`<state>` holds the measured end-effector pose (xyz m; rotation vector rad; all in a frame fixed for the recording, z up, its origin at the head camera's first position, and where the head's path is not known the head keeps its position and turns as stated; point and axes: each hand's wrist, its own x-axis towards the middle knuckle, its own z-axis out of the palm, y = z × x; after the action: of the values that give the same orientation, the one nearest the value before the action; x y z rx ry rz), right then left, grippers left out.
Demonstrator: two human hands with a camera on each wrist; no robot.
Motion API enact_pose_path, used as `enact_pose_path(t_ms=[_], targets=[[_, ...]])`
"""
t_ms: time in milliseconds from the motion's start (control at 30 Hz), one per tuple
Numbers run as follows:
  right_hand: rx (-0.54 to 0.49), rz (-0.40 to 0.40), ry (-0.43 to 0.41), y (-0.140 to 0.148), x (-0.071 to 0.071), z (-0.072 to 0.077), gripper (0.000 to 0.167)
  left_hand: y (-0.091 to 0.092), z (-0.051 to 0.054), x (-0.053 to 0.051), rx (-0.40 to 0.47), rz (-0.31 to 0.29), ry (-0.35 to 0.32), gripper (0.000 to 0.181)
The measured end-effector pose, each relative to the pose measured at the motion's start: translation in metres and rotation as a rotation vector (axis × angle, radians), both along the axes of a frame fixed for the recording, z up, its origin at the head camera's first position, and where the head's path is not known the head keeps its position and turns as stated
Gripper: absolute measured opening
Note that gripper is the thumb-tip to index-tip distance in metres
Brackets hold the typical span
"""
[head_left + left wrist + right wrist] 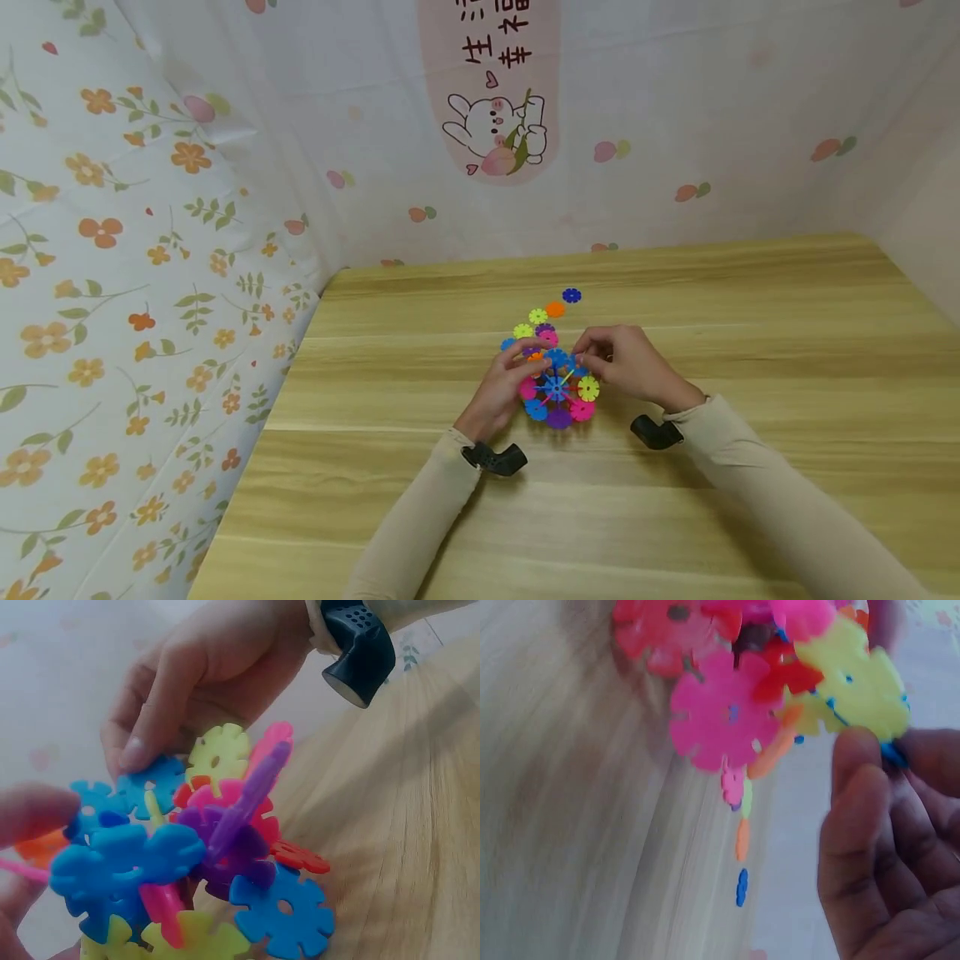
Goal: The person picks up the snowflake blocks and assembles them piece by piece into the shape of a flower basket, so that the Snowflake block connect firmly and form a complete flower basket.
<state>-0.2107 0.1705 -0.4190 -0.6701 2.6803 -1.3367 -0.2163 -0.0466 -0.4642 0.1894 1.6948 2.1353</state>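
Between two hands (498, 392) (633, 367), one disc wheel (557, 388)

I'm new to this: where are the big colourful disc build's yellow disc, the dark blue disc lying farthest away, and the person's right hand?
Yellow disc (588, 389): head view, its middle.
Dark blue disc (572, 296): head view, its middle.
Right hand (632, 362): head view, its back.

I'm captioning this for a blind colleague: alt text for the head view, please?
A person's left hand and right hand hold a wheel-like build of bright notched discs, the right pinching a blue disc at its rim. More discs lie beyond on the wooden table, before patterned cloth.
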Motion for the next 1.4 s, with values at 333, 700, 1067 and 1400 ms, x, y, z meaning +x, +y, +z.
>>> enact_pose_path(t_ms=[333,700,1067,1400], targets=[[-0.032,-0.033,0.107,-0.010,0.000,0.003,0.011,0.002,0.000,-0.003,0.004,0.034,0.020,0.007],[-0.031,-0.042,0.093,-0.008,0.006,0.001,0.008,-0.001,0.006,-0.005,-0.001,0.053,0.010,0.007],[-0.087,-0.038,-0.117,-0.005,0.003,-0.011,0.056,-0.007,0.013,-0.011,0.119,0.047,0.229,0.053],[-0.015,-0.023,0.411,0.000,0.012,-0.015,0.054,-0.010,0.014,-0.011,-0.343,-0.072,0.899,0.068]])
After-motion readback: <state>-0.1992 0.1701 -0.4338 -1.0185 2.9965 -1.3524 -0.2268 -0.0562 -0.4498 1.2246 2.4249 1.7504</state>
